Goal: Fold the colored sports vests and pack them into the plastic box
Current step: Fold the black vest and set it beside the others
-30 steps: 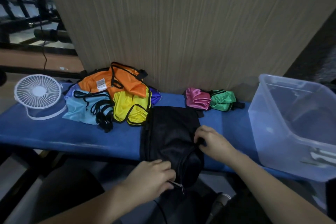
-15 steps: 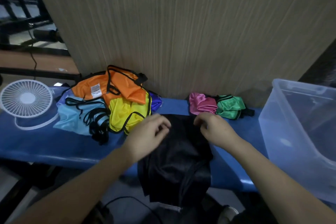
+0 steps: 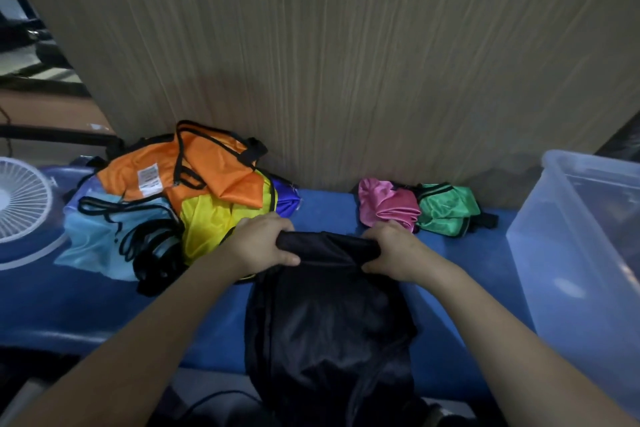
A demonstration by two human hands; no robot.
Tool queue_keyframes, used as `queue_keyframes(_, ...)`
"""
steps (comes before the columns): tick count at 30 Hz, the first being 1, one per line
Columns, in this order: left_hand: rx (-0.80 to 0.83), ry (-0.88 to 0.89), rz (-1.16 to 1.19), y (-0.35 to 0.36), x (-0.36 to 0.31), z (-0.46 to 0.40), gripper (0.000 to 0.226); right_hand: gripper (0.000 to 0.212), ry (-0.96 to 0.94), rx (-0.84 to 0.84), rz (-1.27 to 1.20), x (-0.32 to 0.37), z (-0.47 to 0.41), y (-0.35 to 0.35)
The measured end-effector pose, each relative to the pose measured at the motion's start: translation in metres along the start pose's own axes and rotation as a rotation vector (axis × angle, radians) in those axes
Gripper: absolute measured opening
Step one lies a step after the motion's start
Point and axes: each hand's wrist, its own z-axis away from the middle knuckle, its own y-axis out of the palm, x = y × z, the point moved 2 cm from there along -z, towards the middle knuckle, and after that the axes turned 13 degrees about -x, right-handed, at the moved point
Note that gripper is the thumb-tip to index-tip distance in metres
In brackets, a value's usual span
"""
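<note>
Both hands grip the far edge of a black vest (image 3: 329, 322) that lies on the blue bench (image 3: 450, 253) and hangs over its near edge. The left hand (image 3: 261, 244) has its fingers curled over the vest's far left corner, thumb underneath along the fold. The right hand (image 3: 393, 251) holds the far right corner the same way, fingers wrapped over the bunched cloth and thumb tucked below. The cloth between them is rolled or folded into a thick ridge.

Left of the black vest lies a loose pile of unfolded vests: orange (image 3: 207, 170) on top with a white label, yellow (image 3: 214, 222) touching the left hand, light blue (image 3: 100, 239) with black cords, and a purple one (image 3: 284, 198) peeking out at the back. Just beyond the right hand, against the wooden panel (image 3: 346, 62), sit a folded pink vest (image 3: 384, 206) and a folded green vest (image 3: 446, 210), touching each other. The clear plastic box (image 3: 568, 253) stands at the bench's right end. A white fan (image 3: 20, 204) stands at the left end.
</note>
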Motion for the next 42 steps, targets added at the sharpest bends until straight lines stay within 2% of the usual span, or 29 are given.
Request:
queue_keyframes(3, -0.014, -0.043, 0.281, -0.009, 0.006, 0.009, 0.025, 0.020, -0.014, -0.052, -0.132, 0.001, 0.007, -0.007)
queue_keyframes(8, -0.033, -0.057, 0.671, -0.030, 0.000, 0.026, 0.026, 0.022, 0.103, -0.100, -0.587, 0.008, 0.034, -0.032)
queue_keyframes(10, -0.053, -0.082, 0.851, -0.046, -0.007, 0.034, 0.033, 0.019, 0.105, -0.144, -0.738, 0.011, 0.047, -0.049)
queue_keyframes(13, -0.056, -0.054, 0.992, -0.071, -0.025, 0.049, 0.032, 0.033, 0.096, -0.135, -0.948, 0.018, 0.067, -0.074)
queue_keyframes(15, -0.070, -0.004, 0.996, -0.083, -0.036, 0.061, 0.026, 0.032, 0.075, -0.111, -0.983, 0.023, 0.078, -0.087)
queue_keyframes(19, -0.128, 0.056, 0.994, -0.101, -0.053, 0.088, 0.029, 0.030, 0.053, -0.148, -1.002, 0.037, 0.104, -0.106)
queue_keyframes(26, -0.152, 0.156, 1.004, -0.141, -0.079, 0.148, 0.022, 0.013, 0.018, -0.199, -1.068, 0.073, 0.175, -0.145)
queue_keyframes(29, -0.175, 0.192, 1.027, -0.161, -0.093, 0.162, 0.024, 0.031, 0.024, -0.239, -1.153, 0.082, 0.190, -0.163)
queue_keyframes(31, -0.204, 0.187, 0.983, -0.165, -0.097, 0.158, 0.034, 0.053, 0.024, -0.277, -1.113, 0.083, 0.187, -0.169)
queue_keyframes(32, -0.215, 0.165, 0.966, -0.165, -0.096, 0.152, 0.037, 0.055, 0.038, -0.299, -1.086, 0.083, 0.181, -0.171)
queue_keyframes(37, -0.285, 0.119, 0.809, -0.143, -0.076, 0.095, 0.027, 0.014, 0.075, -0.382, -0.903, 0.068, 0.131, -0.161)
queue_keyframes(42, -0.302, 0.067, 0.667, -0.103, -0.048, 0.028, 0.024, 0.017, 0.213, -0.358, -0.690, 0.034, 0.074, -0.126)
